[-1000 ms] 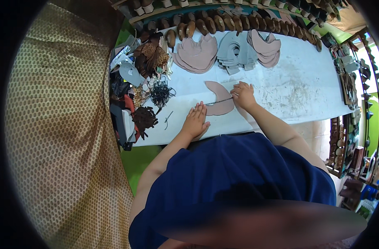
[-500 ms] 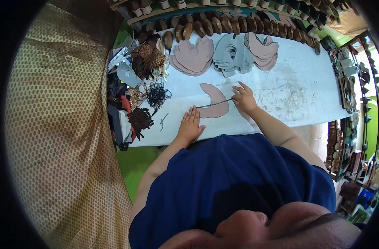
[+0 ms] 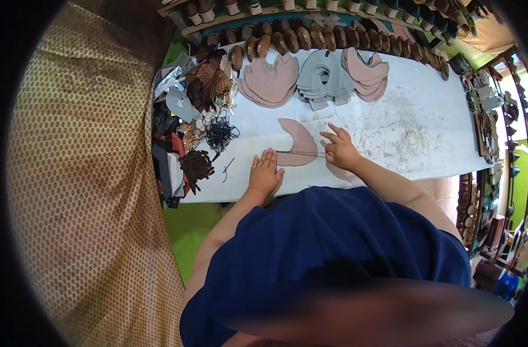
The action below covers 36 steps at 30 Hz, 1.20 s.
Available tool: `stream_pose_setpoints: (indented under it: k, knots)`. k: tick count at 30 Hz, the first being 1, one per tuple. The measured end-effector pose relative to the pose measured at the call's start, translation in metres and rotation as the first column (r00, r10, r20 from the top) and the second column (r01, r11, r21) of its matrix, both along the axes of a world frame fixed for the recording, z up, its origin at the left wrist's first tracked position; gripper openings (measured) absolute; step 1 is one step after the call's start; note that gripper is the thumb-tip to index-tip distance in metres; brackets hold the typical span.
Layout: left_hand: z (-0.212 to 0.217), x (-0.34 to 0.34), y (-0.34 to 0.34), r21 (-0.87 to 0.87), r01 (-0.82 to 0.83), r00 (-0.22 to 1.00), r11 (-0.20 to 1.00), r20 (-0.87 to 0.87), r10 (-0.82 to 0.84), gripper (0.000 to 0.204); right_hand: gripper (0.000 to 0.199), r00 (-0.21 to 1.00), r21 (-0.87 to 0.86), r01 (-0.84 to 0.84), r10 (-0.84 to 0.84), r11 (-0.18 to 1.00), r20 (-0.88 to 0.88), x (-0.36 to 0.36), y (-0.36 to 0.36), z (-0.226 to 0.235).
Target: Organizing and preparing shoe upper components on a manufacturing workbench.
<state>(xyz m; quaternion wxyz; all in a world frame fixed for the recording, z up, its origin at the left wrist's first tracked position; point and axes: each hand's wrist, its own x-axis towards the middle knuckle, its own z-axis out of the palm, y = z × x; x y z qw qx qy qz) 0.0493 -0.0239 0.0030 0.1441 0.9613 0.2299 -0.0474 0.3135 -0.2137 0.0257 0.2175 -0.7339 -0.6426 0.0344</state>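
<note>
A curved, crescent-shaped pinkish piece (image 3: pixel 303 140) lies flat on the white-covered table (image 3: pixel 403 121) between my hands. Across its lower part runs a thin dark cord (image 3: pixel 298 153), stretched from hand to hand. My left hand (image 3: pixel 265 172) rests flat at the cord's left end, fingers extended and close together, pressing it down. At the other end my right hand (image 3: pixel 341 149) pinches the cord between thumb and forefinger, its remaining fingers raised and apart. The cord's very ends are hidden by the fingers.
Left of my hands lie tangled black cords (image 3: pixel 220 132), a dark brown bundle (image 3: pixel 197 166) and mixed scraps. Stacked pinkish pieces (image 3: pixel 270 81) and grey pieces (image 3: pixel 325 78) sit toward the back, before a row of brown shoe lasts (image 3: pixel 303 38). A patterned curtain (image 3: pixel 90 173) hangs at left.
My right hand has moved slightly down, toward me, with the cord's end. The cord has gone from slanting up to the right to nearly level across the pinkish piece. My left hand stays put.
</note>
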Motion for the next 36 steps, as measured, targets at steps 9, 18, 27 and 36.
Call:
stream_pose_setpoints:
  k: [9, 18, 27, 36]
  knots:
    - [0.007, 0.008, -0.008, 0.035, -0.027, 1.000, 0.999, 0.006, 0.027, 0.072, 0.019, 0.999, -0.094, -0.013, 0.016, 0.996, 0.033, -0.012, -0.006, -0.013]
    - [0.005, 0.009, -0.009, 0.094, -0.001, 0.999, 0.996, -0.031, 0.004, 0.066, 0.008, 0.997, -0.111, 0.067, -0.071, 0.992, -0.031, -0.008, -0.023, -0.019]
    - [0.016, 0.003, 0.010, 0.143, -0.103, 0.993, 0.984, 0.073, 0.093, 0.067, 0.005, 0.994, -0.087, 0.048, -0.057, 0.995, -0.095, 0.009, -0.037, -0.037]
    - [0.004, -0.002, 0.032, 0.190, 0.055, 0.923, 0.980, 0.365, -0.123, 0.011, 0.009, 0.996, -0.058, 0.046, -0.050, 0.997, -0.068, -0.004, -0.032, -0.028]
